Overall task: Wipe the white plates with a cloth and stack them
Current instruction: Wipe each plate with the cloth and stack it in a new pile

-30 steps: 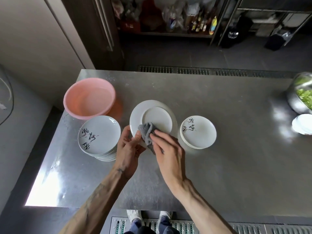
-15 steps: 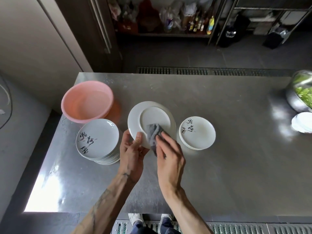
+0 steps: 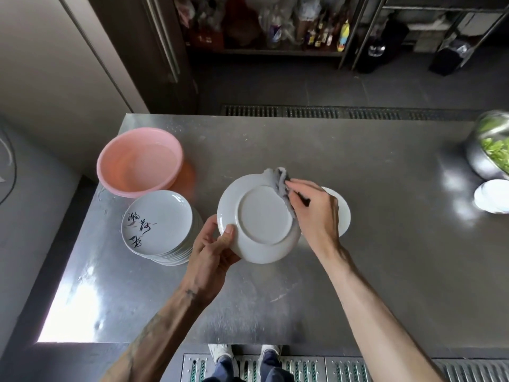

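- Held white plate (image 3: 261,219) upside down, foot ring up, above steel table (image 3: 385,244), near table centre.
- Gripped its rim at 8 o'clock with left hand (image 3: 212,252), with thumb on the underside and fingers hidden beneath.
- Clutched grey cloth (image 3: 278,179) in curled fingers of right hand (image 3: 314,213); pressed it along the rim from 1 to 3 o'clock.
- Logged stack of plates (image 3: 157,221) with black brush lettering at 9 o'clock of held plate, just beside left hand.
- Logged pink basin (image 3: 139,161) at 10 o'clock, behind that stack; could not tell whether touching.
- Logged second plate (image 3: 344,213) on table at 3 o'clock, mostly hidden by right hand.
- Logged metal bowl (image 3: 484,158) of greens and small white dish (image 3: 493,195) at 2 to 3 o'clock, well apart, at table's right edge.
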Tool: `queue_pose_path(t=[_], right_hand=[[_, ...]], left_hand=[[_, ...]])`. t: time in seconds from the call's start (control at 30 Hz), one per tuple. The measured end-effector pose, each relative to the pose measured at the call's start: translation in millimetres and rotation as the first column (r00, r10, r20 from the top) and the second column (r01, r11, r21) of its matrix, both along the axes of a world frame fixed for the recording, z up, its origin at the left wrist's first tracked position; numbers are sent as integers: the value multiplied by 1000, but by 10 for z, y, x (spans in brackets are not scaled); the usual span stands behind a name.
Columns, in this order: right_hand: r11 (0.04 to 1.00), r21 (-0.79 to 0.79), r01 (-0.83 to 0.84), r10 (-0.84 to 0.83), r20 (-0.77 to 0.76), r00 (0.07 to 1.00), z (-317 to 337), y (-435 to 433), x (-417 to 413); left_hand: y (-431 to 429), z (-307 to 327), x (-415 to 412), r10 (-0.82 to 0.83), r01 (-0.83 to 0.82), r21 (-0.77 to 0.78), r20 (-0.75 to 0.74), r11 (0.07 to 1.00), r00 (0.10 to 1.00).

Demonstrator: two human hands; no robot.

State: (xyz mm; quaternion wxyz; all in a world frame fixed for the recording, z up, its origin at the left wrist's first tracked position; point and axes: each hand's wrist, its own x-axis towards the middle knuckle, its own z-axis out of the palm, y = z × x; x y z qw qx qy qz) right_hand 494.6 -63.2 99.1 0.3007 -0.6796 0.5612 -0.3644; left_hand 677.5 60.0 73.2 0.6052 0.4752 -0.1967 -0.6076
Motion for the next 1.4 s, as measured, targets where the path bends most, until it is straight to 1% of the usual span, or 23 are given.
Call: queue_pose_path(t=[0.13, 0.23, 0.3, 0.33, 0.4, 0.47, 0.53, 0.6, 0.63, 0.77, 0.83, 0.93, 1.0, 1.07, 1.13, 1.2, 1.33, 1.4], right_hand=[[976, -112, -187, 174, -112, 978, 167, -37, 180], [908, -181, -378, 341, -204, 918, 176, 109, 378], [863, -194, -466, 425, -220, 878, 156, 140, 429], [867, -175, -467, 432, -202, 879, 156, 109, 421], [901, -139, -410, 388, -163, 907, 157, 45, 379], [914, -133, -384, 359, -179, 916, 166, 87, 385], [879, -146, -453, 419, -214, 882, 163, 208, 440], [856, -143, -497, 466, -206, 861, 145, 251, 444], [870, -138, -474, 446, -192, 874, 145, 209, 425], [962, -67, -266, 252, -168, 953, 120, -73, 276], [983, 12, -183, 183, -142, 973, 49, -145, 166], [991, 125, -50, 64, -111, 992, -104, -99, -8], [983, 181, 22, -11, -62, 998, -203, 27, -73], [976, 200, 82, -81, -14, 997, -301, 197, -98], [968, 212, 137, -140, 2, 990, -414, 363, -103], [951, 261, 168, -179, 17, 984, -528, 471, -131], [867, 427, 259, -326, 91, 941, -644, 335, -292], [840, 482, 247, -333, 100, 937, -633, 168, -399]], left_hand=[[4, -25, 44, -36, 36, 9, 4, 999, 999], [3, -28, 39, -67, 66, 32, 32, 997, 997], [18, -37, 28, -75, 74, 30, 43, 997, 996], [20, -36, 25, -78, 76, 30, 53, 997, 996], [21, -35, 29, -81, 79, 28, 64, 996, 995], [3, -28, 31, -75, 73, 31, 64, 997, 995], [-21, -25, 38, -70, 68, 37, 63, 997, 996], [-39, -33, 44, -82, 80, 33, 74, 996, 994], [-42, -32, 49, -93, 91, 32, 79, 995, 993], [-28, -38, 94, -113, 111, 24, 97, 994, 989], [-20, -48, 120, -100, 99, 18, 94, 995, 991], [-31, -60, 142, -62, 60, 17, 80, 998, 995], [-50, -77, 134, -40, 39, 13, 86, 999, 995], [-65, -101, 100, -17, 16, 13, 97, 1000, 995], [-84, -128, 49, 3, -4, 8, 122, 1000, 993], [-94, -159, -6, 2, -3, 3, 156, 1000, 988], [-76, -197, -94, -86, 88, 2, 230, 996, 969], [-65, -191, -117, -152, 160, -8, 267, 987, 952]])
